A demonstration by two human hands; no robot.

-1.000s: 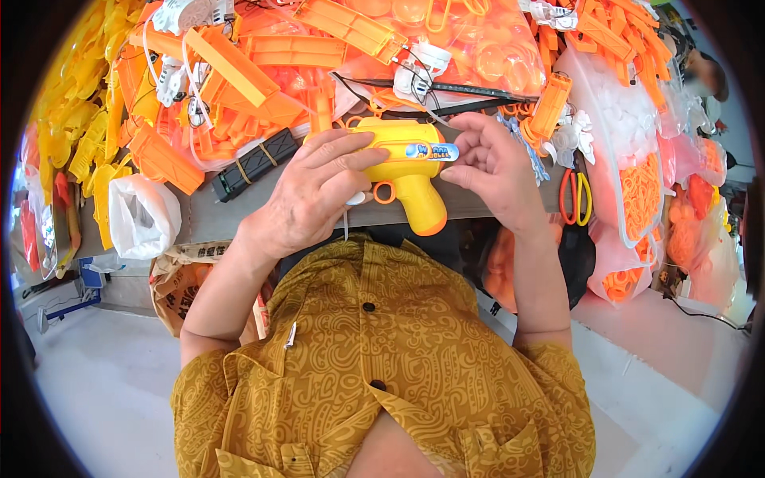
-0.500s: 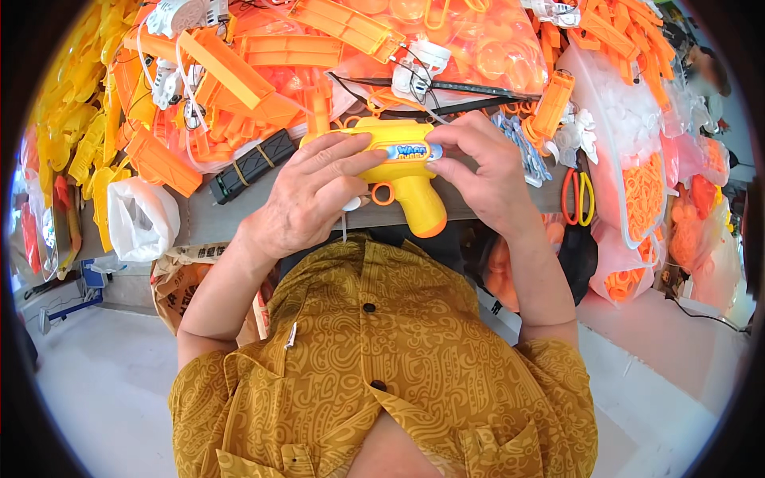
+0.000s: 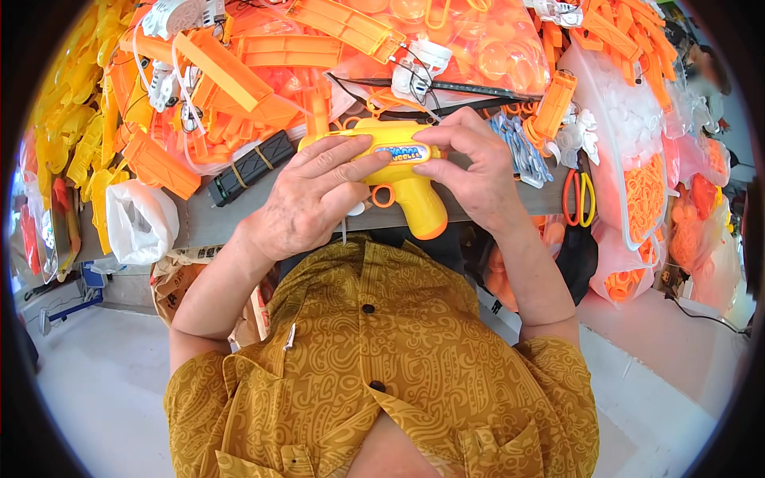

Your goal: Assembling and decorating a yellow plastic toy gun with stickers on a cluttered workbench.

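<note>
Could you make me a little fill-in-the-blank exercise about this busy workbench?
1. The left hand and right hand touch a toy gun that is mostly ____.
2. The small ring below its body is ____.
3. The scissors have one red handle and one ____ handle.
4. The white bag is to the ____ of the toy gun.

Missing words: yellow; orange; yellow; left.
</note>
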